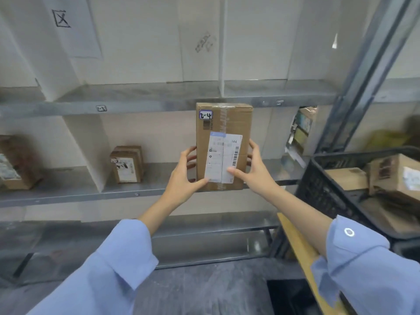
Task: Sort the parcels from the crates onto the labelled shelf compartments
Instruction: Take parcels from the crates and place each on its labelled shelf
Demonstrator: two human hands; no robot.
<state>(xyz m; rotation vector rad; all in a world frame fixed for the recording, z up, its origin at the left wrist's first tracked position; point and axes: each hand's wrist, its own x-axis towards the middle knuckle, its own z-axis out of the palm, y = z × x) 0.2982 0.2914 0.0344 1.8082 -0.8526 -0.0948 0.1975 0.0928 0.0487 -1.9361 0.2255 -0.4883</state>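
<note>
A tall brown cardboard parcel [229, 123] stands upright at the front edge of the middle metal shelf [68, 196]. It bears a white shipping label and a sticker marked "2-4" at its top left. My left hand [184, 178] grips its left side, thumb on the lower front. My right hand [254, 171] grips its right side, thumb across the label. A black plastic crate [322, 189] at the right holds several more brown parcels [395, 176].
White dividers [88, 151] split the shelves into compartments; a small tag reading "2-3" [101, 108] sits on the upper shelf edge. A small labelled parcel [127, 164] stands in the compartment to the left, another at the far left [16, 162]. A wooden ledge [297, 246] runs under the crate.
</note>
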